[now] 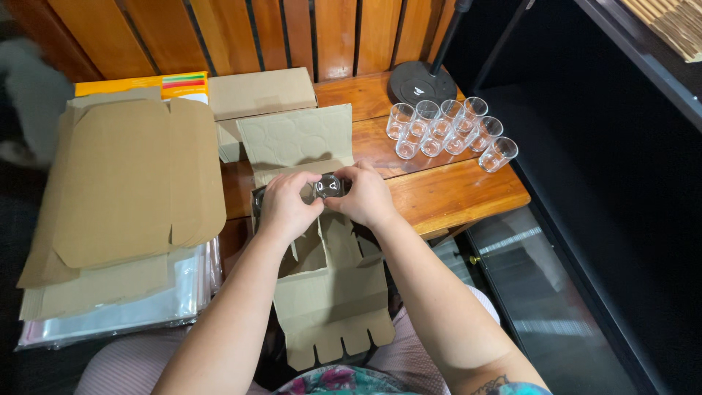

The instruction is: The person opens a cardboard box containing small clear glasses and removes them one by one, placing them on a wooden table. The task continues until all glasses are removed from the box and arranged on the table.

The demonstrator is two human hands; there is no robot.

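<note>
Head view, looking down over a wooden bench (453, 194) set against a slatted wooden wall (292, 33). Both hands meet at the middle of the bench over an open cardboard box (333, 281), whose lid flap (296, 139) stands raised behind them and whose scalloped front flap hangs toward the person's lap. The left hand (287, 207) and the right hand (365, 196) together hold a small clear glass (328, 186), lying on its side between them just above the box opening; the fingers of each hand are curled and pinch the glass from opposite ends, thumbs toward the viewer. The inside of the box shows cardboard dividers (their exact layout is partly hidden by the hands).

To the right rear, near the bench edge, stands a cluster of clear glasses (447, 134), upright in two rough rows, well apart from the hands. Behind them rests a round black stand base (420, 82) with a dark pole rising from it.

To the left lies a stack of flat, unfolded cardboard blanks (124, 183), resting on a pile of clear plastic sheets (117, 311). Behind the stack, a closed plain brown carton (259, 93) sits beside a flat yellow-orange package (139, 85) bearing a small patch of coloured stripes at its right corner
</note>
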